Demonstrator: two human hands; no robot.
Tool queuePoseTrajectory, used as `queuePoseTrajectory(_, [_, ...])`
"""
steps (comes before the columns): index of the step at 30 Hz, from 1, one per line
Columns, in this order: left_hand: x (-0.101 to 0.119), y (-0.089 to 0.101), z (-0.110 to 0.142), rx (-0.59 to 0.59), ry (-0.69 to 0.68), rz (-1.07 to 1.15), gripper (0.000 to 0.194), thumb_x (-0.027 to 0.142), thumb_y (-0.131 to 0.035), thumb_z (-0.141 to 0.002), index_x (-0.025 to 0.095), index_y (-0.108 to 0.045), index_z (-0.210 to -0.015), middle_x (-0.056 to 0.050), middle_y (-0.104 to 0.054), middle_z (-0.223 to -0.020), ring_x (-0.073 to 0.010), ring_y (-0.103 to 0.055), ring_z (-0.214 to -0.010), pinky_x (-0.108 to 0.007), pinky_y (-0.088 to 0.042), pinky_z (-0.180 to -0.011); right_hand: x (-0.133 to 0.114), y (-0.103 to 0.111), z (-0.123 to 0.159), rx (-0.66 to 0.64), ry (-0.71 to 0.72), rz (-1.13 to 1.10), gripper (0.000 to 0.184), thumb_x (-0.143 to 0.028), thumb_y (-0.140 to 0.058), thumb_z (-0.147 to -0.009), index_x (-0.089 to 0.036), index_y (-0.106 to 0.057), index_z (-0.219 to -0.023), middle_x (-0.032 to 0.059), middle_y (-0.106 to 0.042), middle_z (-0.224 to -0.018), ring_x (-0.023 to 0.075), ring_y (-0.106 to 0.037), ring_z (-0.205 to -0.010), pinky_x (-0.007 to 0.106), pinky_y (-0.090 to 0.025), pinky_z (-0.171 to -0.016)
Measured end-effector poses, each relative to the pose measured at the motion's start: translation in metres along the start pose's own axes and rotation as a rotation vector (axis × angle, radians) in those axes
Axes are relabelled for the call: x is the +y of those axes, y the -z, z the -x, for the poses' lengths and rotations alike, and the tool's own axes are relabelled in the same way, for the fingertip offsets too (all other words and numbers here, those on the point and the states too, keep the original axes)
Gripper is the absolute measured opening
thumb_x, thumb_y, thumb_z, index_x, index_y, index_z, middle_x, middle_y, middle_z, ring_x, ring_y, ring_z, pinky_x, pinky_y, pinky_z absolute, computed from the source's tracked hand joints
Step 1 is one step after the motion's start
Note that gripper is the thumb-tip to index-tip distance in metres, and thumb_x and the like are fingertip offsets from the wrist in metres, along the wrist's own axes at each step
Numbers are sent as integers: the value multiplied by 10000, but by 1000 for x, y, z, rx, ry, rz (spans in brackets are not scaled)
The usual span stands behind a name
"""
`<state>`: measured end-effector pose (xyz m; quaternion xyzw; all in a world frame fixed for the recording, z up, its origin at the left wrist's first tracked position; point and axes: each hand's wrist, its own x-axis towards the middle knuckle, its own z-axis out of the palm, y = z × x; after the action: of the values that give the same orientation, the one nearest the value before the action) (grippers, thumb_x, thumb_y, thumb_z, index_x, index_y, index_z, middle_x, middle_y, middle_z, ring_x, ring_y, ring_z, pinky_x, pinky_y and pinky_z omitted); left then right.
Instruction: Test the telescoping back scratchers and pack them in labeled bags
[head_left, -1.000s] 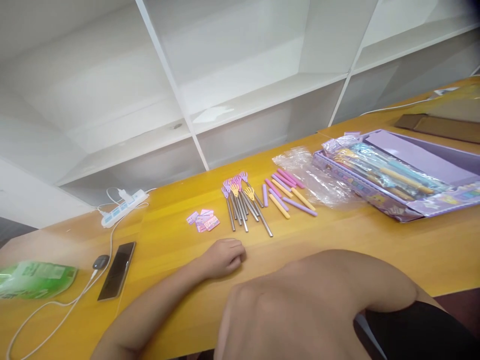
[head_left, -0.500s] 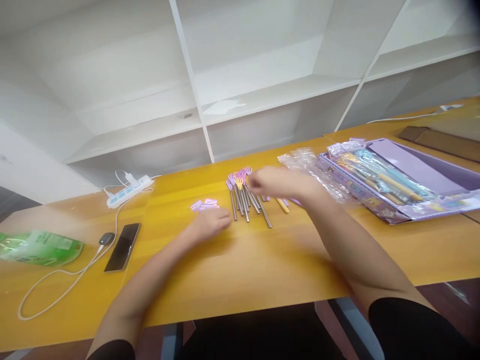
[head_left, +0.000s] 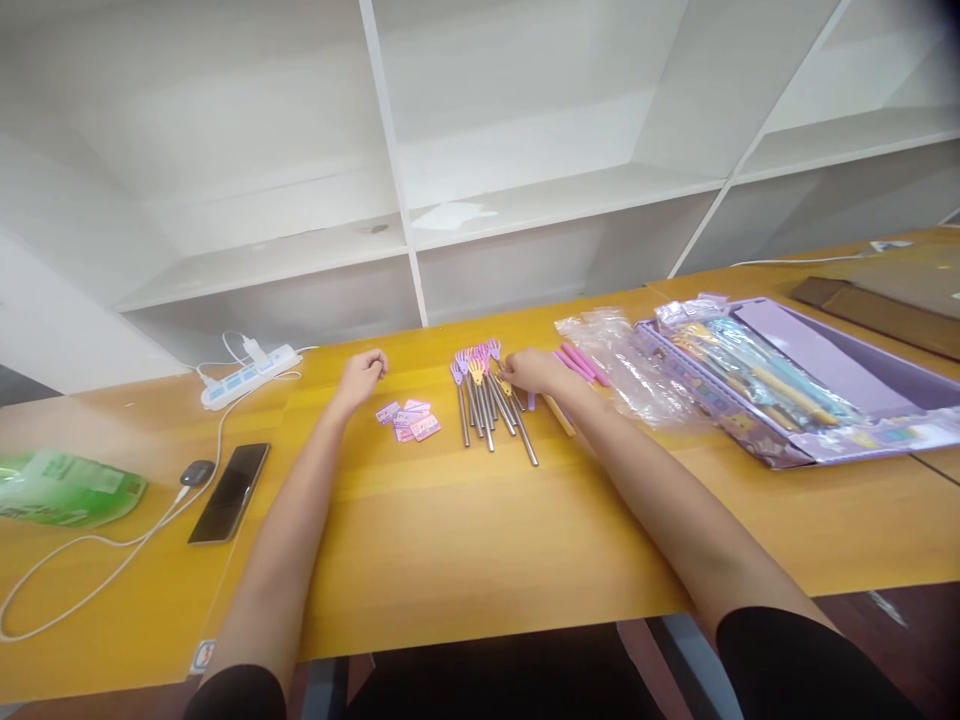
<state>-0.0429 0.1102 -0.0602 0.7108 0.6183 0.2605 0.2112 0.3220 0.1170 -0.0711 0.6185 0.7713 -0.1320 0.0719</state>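
A bunch of back scratchers [head_left: 480, 395] with metal rods and purple, pink and yellow hand-shaped heads lies mid-table. At its right edge my right hand [head_left: 529, 370] has its fingers closed on a back scratcher with a yellow head [head_left: 505, 387]; the grip is partly hidden. Left of the bunch, my left hand [head_left: 361, 378] rests near the table's back with curled fingers, and nothing shows in it. Small pink and purple cards [head_left: 409, 420] lie in a loose pile between the hands, nearer my left hand.
Pink tubes [head_left: 585, 363] and a yellow tube [head_left: 559, 415] lie beside my right forearm. Clear plastic bags [head_left: 626, 365] touch a purple box [head_left: 750, 425] holding bagged goods. Leftward are a power strip [head_left: 251, 377], phone [head_left: 229, 494], white cable [head_left: 142, 540] and green bottle [head_left: 71, 488].
My left hand has moved back and left, off the cards, which now show fully. My right hand has lowered onto the right edge of the bunch. The view has shifted slightly.
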Motion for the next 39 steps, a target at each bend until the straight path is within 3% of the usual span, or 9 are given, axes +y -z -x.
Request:
queuePoseTrajectory(7, [22,4,7,44,-51,104,152,113,-545,-959,161,-671,-891,-10,-612,-790,-171,-567,-781,-308,-489,-776,6,35,23,122,38,-23,365,-413,-523,-1133,-142,-743,-1026,177,-782,-1027,245,-711,-929,337,-464,-783])
queuePoseTrajectory(10, [50,4,21,23,-111,203,134,142,-521,-907,181,-648,-923,5,-567,-767,-161,-487,-717,-285,-405,-692,1,65,58,248,49,-51,383,-454,-479,-1137,-180,-718,-1017,132,-777,-1007,232,-668,-869,336,-404,-731])
queuePoseTrajectory(15, [112,-7,68,-269,-283,352,379,477,-640,-996,191,-714,-1233,-42,-673,-965,-176,-610,-830,-274,-491,-735,-41,99,118,615,283,-416,355,-471,-588,-1102,-210,-643,-868,4,-642,-743,146,-533,-695,297,-395,-712])
queuePoseTrajectory(18, [141,-7,94,-459,-378,404,392,564,-627,-1032,187,-723,-1077,-16,-624,-885,-145,-554,-740,-255,-437,-659,-63,105,141,745,355,-618,351,-479,-617,-1095,-208,-624,-872,-25,-594,-694,122,-516,-656,275,-413,-698])
queuePoseTrajectory(23, [149,13,108,-370,-344,355,385,538,-615,-1045,181,-695,-927,24,-517,-722,-121,-476,-626,-246,-378,-587,-29,114,158,534,411,-608,464,-571,-492,-1140,-203,-703,-953,21,-716,-814,137,-642,-726,289,-484,-758])
queuePoseTrajectory(27, [136,35,102,-182,-291,360,388,549,-647,-1023,174,-743,-999,16,-502,-696,-128,-457,-624,-245,-362,-567,27,113,133,425,-6,-316,325,-445,-564,-1113,-217,-775,-1017,55,-786,-900,183,-702,-816,306,-490,-774])
queuePoseTrajectory(29, [130,44,100,-122,-264,361,389,548,-650,-1020,173,-749,-995,19,-478,-672,-127,-435,-603,-246,-346,-556,42,104,107,207,-170,-99,284,-370,-570,-1104,-212,-805,-1089,76,-820,-1024,215,-736,-941,303,-494,-781])
queuePoseTrajectory(34, [120,54,97,-14,-245,382,374,538,-649,-1027,180,-743,-971,12,-508,-663,-131,-467,-604,-247,-355,-561,43,73,49,-53,-257,65,207,-295,-755,-1005,-125,-804,-898,154,-807,-1008,278,-761,-1009,358,-548,-874])
queuePoseTrajectory(39, [115,52,95,17,-253,405,364,535,-640,-1048,190,-739,-988,16,-515,-650,-135,-476,-618,-258,-359,-588,40,58,30,-206,-311,149,342,-426,-733,-1062,-160,-726,-1277,108,-732,-1303,229,-728,-1147,448,-625,-1021])
